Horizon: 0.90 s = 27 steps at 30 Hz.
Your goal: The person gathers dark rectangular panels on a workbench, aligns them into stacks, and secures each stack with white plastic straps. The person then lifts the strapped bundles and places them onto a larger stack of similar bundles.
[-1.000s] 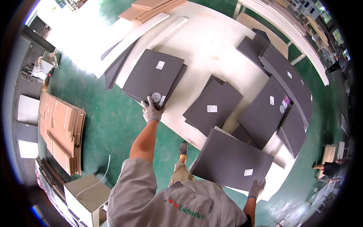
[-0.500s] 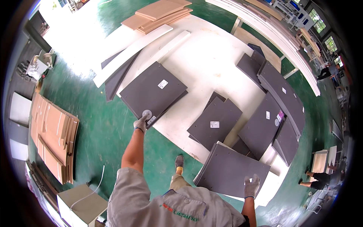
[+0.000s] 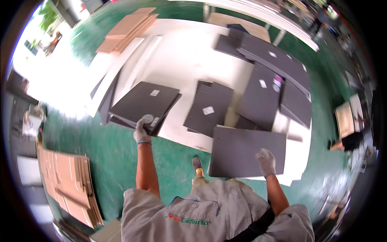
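My gloved left hand (image 3: 142, 132) is closed on the near corner of a dark grey panel (image 3: 139, 99), its fingers beside a round pale sticker (image 3: 147, 118). Another dark panel shows beneath it along the right edge. To the right, my gloved right hand (image 3: 266, 162) is over another dark grey panel (image 3: 238, 151) at the table's near edge. Its fingers are bent and slightly apart, with nothing visible in them; whether they touch the surface I cannot tell. A labelled dark panel stack (image 3: 209, 105) lies between my hands, farther back.
More dark panels (image 3: 258, 94) cover the right side of the white table (image 3: 185, 52). White strips (image 3: 115, 74) and brown boards (image 3: 128, 29) lie at the far left. Flat brown cartons (image 3: 66, 179) stand on the green floor (image 3: 117, 159). A person (image 3: 350, 141) is at the right.
The view has shifted, so the table sits farther left and squarer. My right hand has moved farther in over the near right panel. My left hand still grips its panel's corner.
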Each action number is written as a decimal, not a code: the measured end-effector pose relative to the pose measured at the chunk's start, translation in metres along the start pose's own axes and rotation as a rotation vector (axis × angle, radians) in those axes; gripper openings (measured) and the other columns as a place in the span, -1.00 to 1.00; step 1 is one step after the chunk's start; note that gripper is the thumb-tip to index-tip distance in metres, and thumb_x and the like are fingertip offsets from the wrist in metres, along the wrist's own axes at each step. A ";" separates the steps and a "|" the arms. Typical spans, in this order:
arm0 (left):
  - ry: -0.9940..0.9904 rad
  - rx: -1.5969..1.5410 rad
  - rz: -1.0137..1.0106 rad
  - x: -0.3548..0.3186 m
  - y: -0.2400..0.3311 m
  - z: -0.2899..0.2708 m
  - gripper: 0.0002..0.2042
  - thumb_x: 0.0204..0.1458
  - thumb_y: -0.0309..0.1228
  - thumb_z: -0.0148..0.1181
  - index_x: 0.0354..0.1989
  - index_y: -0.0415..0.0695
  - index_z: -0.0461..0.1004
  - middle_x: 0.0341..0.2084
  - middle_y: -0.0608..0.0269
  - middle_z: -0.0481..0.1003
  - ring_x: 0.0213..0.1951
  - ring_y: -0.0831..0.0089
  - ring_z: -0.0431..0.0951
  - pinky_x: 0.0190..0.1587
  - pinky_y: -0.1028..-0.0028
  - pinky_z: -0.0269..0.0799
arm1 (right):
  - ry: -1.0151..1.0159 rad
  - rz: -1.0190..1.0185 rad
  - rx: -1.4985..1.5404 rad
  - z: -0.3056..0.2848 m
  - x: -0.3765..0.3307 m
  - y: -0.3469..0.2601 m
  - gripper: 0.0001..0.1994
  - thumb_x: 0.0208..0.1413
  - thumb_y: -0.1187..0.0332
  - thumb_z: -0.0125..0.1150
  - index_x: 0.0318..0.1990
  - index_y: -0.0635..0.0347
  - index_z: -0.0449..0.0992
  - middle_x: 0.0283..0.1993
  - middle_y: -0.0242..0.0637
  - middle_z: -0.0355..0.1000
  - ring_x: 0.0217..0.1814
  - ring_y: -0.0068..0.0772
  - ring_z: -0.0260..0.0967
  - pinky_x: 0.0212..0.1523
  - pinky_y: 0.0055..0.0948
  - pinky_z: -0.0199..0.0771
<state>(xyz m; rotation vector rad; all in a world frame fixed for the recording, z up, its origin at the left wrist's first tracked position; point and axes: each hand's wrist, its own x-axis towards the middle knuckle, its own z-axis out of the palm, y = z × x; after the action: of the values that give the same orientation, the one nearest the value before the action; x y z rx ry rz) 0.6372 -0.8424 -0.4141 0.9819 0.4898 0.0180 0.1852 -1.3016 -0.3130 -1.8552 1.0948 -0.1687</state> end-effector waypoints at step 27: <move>-1.109 0.807 -0.988 -0.643 -0.414 0.216 -0.72 0.16 -0.41 0.29 -0.07 -0.38 0.52 -0.13 0.07 0.59 -0.13 0.35 0.66 0.01 0.34 0.63 | 0.450 0.262 1.680 -0.294 0.011 0.365 -0.69 0.14 0.34 0.40 0.02 0.21 0.59 0.02 -0.21 0.63 0.06 -0.14 0.59 0.18 -0.14 0.60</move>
<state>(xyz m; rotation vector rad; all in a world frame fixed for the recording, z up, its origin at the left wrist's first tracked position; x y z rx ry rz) 0.0679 -1.3958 -0.3969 1.2403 -0.1372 -1.6314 -0.1861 -1.5586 -0.4384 -0.1542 0.8956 -1.0128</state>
